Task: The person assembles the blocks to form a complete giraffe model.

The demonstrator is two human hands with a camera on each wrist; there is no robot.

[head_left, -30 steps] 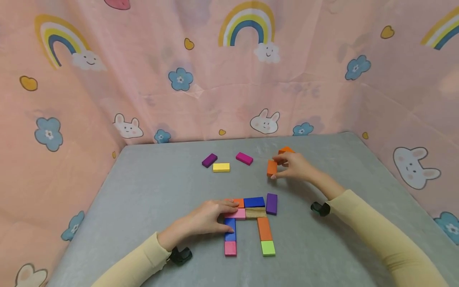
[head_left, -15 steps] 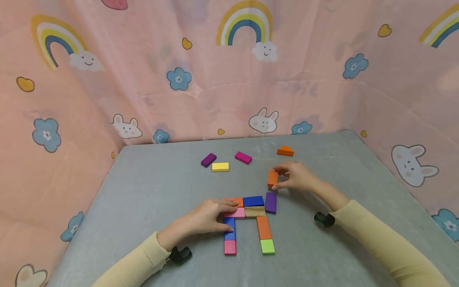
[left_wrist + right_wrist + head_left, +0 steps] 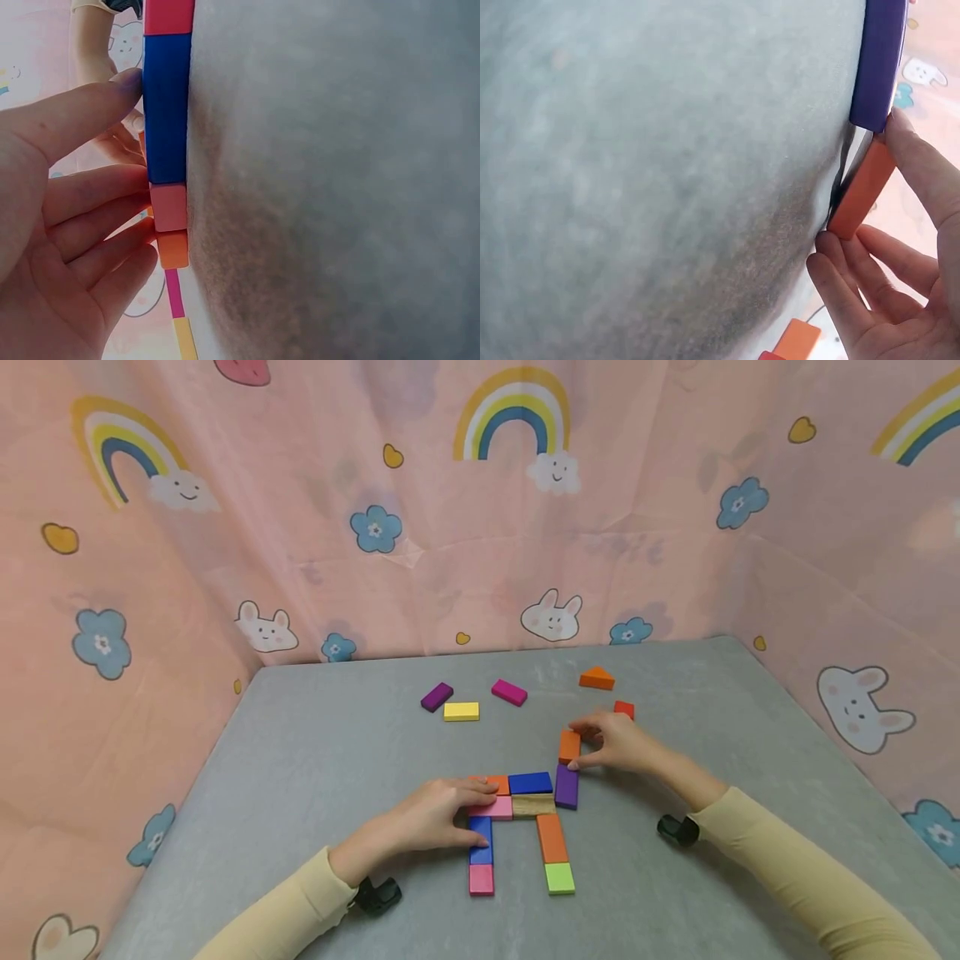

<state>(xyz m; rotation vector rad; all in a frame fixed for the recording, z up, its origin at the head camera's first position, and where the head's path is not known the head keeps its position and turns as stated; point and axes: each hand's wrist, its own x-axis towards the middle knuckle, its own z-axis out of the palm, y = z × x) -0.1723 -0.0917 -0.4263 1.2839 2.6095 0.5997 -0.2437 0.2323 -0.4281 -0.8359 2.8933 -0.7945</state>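
Observation:
My right hand (image 3: 622,743) pinches a small orange block (image 3: 570,746) between thumb and fingertips. In the head view the block lines up with the far end of a purple block (image 3: 567,787); the right wrist view shows it tilted against that purple block's line. My left hand (image 3: 427,814) rests on the left side of a flat figure of blocks, thumb on a blue block (image 3: 166,109), fingertips at a pink block (image 3: 169,207) and an orange-red block (image 3: 173,250). The figure also has a dark blue block (image 3: 530,783), a wood-grain block (image 3: 533,805) and two legs.
Toward the back of the grey table (image 3: 322,743) lie a dark purple block (image 3: 437,697), a yellow block (image 3: 461,712), a magenta block (image 3: 509,692) and an orange triangle (image 3: 597,678). A red block (image 3: 624,709) shows behind my right hand. A pink patterned cloth (image 3: 465,527) hangs behind.
My right hand has drawn the orange block toward me, up to the purple block's far end, uncovering the orange triangle and then the red block. My left hand has stayed in place.

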